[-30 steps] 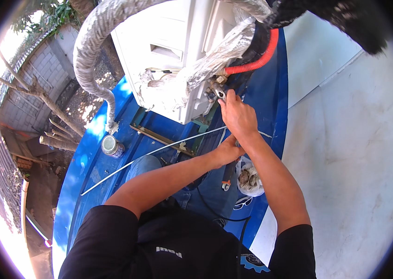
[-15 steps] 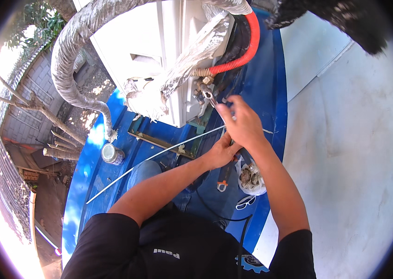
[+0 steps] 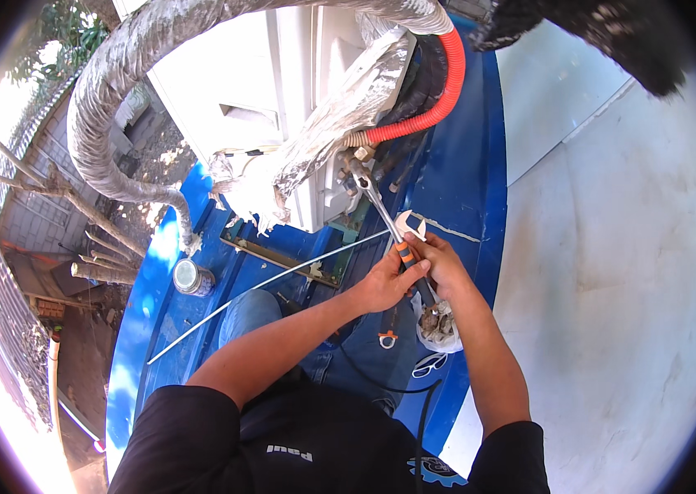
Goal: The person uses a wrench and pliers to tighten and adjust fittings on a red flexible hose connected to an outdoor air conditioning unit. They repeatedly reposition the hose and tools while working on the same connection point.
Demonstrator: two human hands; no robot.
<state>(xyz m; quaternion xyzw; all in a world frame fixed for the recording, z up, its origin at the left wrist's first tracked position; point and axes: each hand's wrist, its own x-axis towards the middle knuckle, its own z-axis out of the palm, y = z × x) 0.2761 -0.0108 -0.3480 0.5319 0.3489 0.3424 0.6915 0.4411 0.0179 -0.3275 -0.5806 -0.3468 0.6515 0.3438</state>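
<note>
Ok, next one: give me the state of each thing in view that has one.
Left hand: fingers closed around orange-banded wrench
Orange-banded wrench: held, head at brass-coloured fitting
Right hand: fingers closed on second wrench
Second wrench: held, jaws apart
Silver wrapping: ragged at lower end
Red corrugated conduit: bent
Can: upright, lid unclear
White plastic bag: open, holding scraps

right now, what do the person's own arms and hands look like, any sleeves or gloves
The left sleeve and right sleeve are black and short. The left hand and right hand are bare, with no gloves showing. The black shirt has white lettering and a blue gear-shaped emblem.
</note>
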